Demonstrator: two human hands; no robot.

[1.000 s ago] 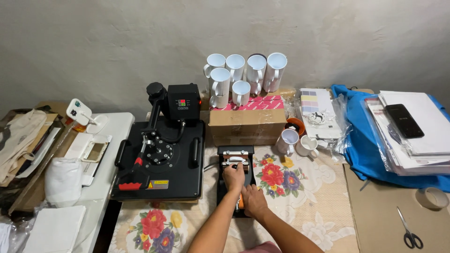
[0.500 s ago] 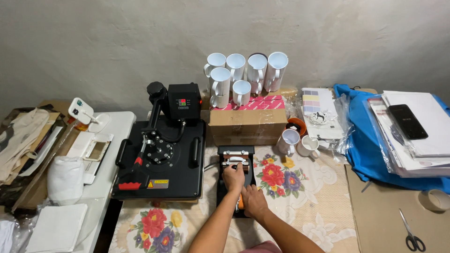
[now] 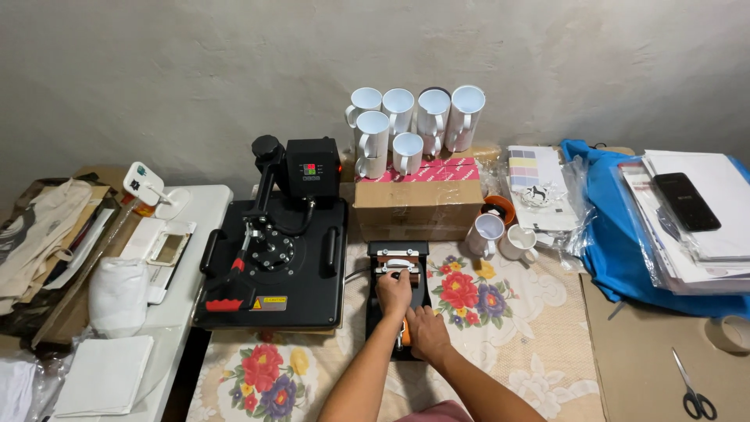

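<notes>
A small black mug press point(image 3: 400, 256) sits on the flowered tablecloth point(image 3: 500, 312) in front of me. My left hand point(image 3: 393, 293) is closed around the metal clamp part at the middle of the press. My right hand point(image 3: 426, 331) lies just behind it on the near end of the press, fingers wrapped at the orange handle point(image 3: 405, 338). My hands hide whatever sits inside the press.
A large black flat heat press point(image 3: 277, 254) stands to the left. Behind is a cardboard box point(image 3: 418, 202) topped with several white mugs point(image 3: 414, 121); two more mugs point(image 3: 500, 234) stand to the right. Papers and a phone point(image 3: 686, 201) lie on blue cloth; scissors point(image 3: 691, 387) and tape point(image 3: 730, 334) are at right.
Both hands stay on the mug press with hardly any movement. The view has shifted slightly.
</notes>
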